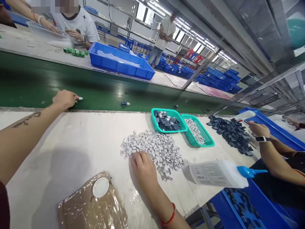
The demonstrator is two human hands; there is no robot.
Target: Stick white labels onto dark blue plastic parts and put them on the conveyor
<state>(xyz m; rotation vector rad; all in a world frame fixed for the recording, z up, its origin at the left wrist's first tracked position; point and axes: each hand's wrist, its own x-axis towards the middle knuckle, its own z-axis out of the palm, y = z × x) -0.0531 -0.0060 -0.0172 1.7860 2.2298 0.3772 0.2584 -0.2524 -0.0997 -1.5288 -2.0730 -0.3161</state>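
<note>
My left hand point(64, 99) is over the green conveyor belt, its fingers pinched on a small dark-and-white plastic part point(80, 98). A similar dark-and-white piece point(125, 104) lies on the belt to its right. Fingers bent, my right hand point(144, 167) rests at the near left edge of a spread pile of small grey-white plastic parts point(154, 144). Thumb and forefinger close on one small part point(133, 156) there, mostly hidden by the fingertips. Behind the pile stands a green basket of dark parts point(166, 122); beside it, another green basket point(207, 140) holds small white parts.
A white bottle with a blue nozzle point(216, 173) lies right of the pile. Plastic-wrapped brown cardboard point(88, 206) with a white disc point(100, 187) is in front. A co-worker's hand point(259, 128) is by dark parts point(231, 133). A blue bin point(121, 63) stands beyond the belt.
</note>
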